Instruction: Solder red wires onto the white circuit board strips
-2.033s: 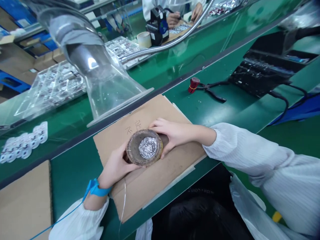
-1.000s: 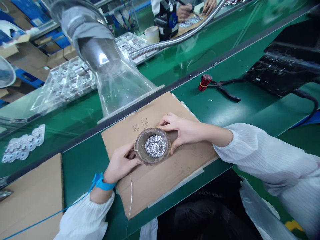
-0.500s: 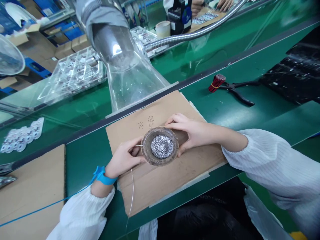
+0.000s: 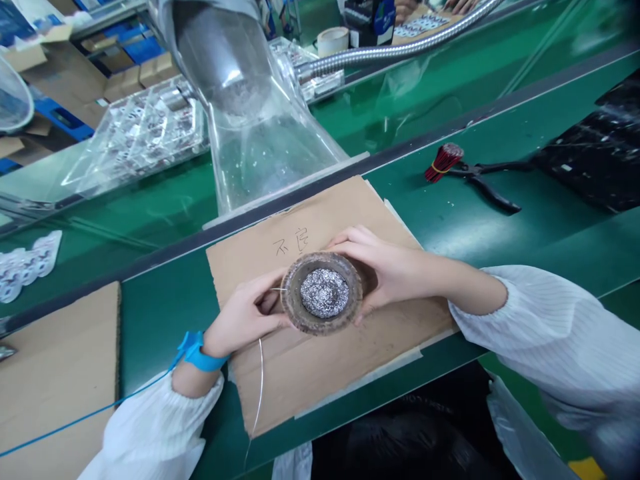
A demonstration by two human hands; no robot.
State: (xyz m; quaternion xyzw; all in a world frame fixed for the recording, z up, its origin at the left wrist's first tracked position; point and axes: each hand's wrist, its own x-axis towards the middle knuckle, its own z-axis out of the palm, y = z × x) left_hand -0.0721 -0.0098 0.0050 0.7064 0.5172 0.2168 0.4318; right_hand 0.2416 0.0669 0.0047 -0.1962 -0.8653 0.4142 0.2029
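Note:
Both hands grip a round, brown-stained pot (image 4: pixel 323 328) from opposite sides, above a cardboard sheet (image 4: pixel 320 393). Inside it is a glittering silvery filling (image 4: pixel 324 293), which looks like metal wool or shavings. My left hand (image 4: pixel 253 310) wraps the left wall with thumb and fingers, and a thin silvery wire (image 4: pixel 261 380) runs through that hand and trails down over the cardboard. My right hand (image 4: pixel 377 270) curves round the right wall, thumb low and fingers at the back. The pot hides some fingertips. A blue wrist strap (image 4: pixel 203 353) circles my left wrist.
A clear fume hood (image 4: pixel 265 153) stands behind the cardboard. To the right lie black-handled pliers (image 4: pixel 487 187) and a bundle of red and black wires (image 4: pixel 444 161). Another cardboard sheet (image 4: pixel 60 373) is at left. A blue cord (image 4: pixel 85 420) crosses there. Another person's hands (image 4: pixel 463 5) show at the back.
The pot looks slightly larger, and both hands keep their hold on it. The surroundings have shifted a little in the picture as the head camera moved.

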